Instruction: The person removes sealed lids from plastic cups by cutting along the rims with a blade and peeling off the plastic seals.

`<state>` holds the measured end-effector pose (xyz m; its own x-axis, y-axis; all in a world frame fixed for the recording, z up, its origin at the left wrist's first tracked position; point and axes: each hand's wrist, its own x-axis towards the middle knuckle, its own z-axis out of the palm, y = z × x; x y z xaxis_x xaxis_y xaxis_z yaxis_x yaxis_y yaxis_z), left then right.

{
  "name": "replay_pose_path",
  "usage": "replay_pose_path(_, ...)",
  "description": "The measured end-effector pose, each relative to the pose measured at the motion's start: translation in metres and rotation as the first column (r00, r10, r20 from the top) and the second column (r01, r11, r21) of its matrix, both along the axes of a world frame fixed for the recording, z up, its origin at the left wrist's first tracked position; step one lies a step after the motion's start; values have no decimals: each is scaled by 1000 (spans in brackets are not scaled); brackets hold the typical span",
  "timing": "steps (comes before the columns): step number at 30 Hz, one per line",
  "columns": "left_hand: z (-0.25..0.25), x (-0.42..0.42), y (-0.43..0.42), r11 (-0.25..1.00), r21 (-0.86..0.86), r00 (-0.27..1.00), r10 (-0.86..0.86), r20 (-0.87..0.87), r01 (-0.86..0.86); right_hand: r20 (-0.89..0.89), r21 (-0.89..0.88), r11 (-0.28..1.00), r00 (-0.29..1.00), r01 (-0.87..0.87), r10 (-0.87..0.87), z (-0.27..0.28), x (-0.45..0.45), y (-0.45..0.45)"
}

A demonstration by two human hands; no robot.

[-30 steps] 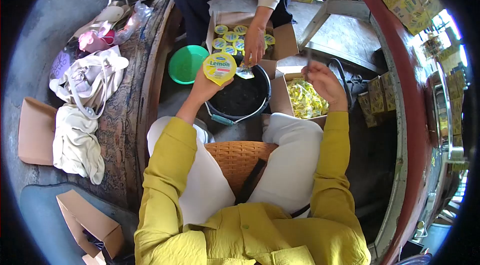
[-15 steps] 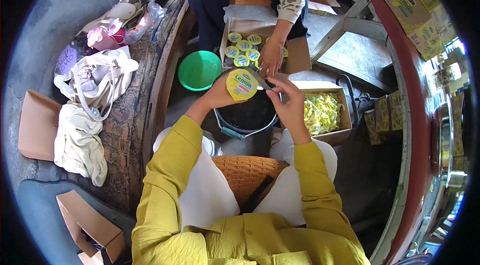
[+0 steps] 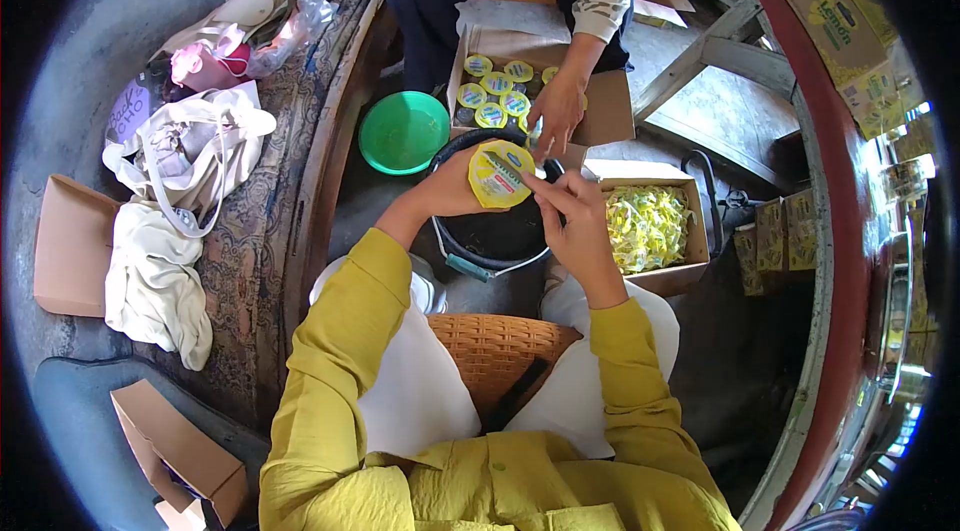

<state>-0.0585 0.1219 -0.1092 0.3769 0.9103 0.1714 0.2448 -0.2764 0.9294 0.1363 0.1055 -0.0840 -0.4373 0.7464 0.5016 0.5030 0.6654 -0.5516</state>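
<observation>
My left hand (image 3: pixel 450 183) is closed around a cup with a yellow Lemon-labelled lid (image 3: pixel 490 193), its top tilted up toward me. My right hand (image 3: pixel 578 221) grips a slim tool with a toothed, silvery-green blade (image 3: pixel 507 172), which lies over the lid. A dark part at its grip shows near the fingers; whether it is a knife or scissors I cannot tell. Below both hands is a black bucket (image 3: pixel 490 234) with a wire handle. Beyond them, a co-worker's hand (image 3: pixel 560 111) reaches beside a cardboard box (image 3: pixel 605 111) holding several yellow-lidded cups (image 3: pixel 497 83).
A green basin (image 3: pixel 404 133) lies left of the bucket. On the right stands a carton (image 3: pixel 672 278) of small yellow packets (image 3: pixel 645 229). Bags (image 3: pixel 185 146) rest on a patterned bench (image 3: pixel 250 281) at left. A wooden frame (image 3: pixel 750 61) and red table edge (image 3: pixel 840 181) border the right.
The toothed blade has moved from the cup's right edge to across its lid. The cup has shifted slightly right and down, and the co-worker's hand is a little farther right.
</observation>
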Motion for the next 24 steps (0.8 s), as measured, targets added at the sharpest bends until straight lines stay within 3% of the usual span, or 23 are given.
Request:
replay_pose_path(7,4,2,0,1000,-10,996,-27,80,28,23,-3,1000,999,-22,22,4,3,-1)
replay_pose_path(13,-5,1,3,995,-85,997,-50,55,55,59,21,1000,998,-15,14,8,3,-2)
replay_pose_path(16,-5,0,4,998,-29,998,-64,-21,63,69,23,1000,998,3,-4,9,3,-3)
replay_pose_path(24,-7,1,3,999,-39,999,-38,-10,38,66,32,999,998,-13,10,9,3,-3)
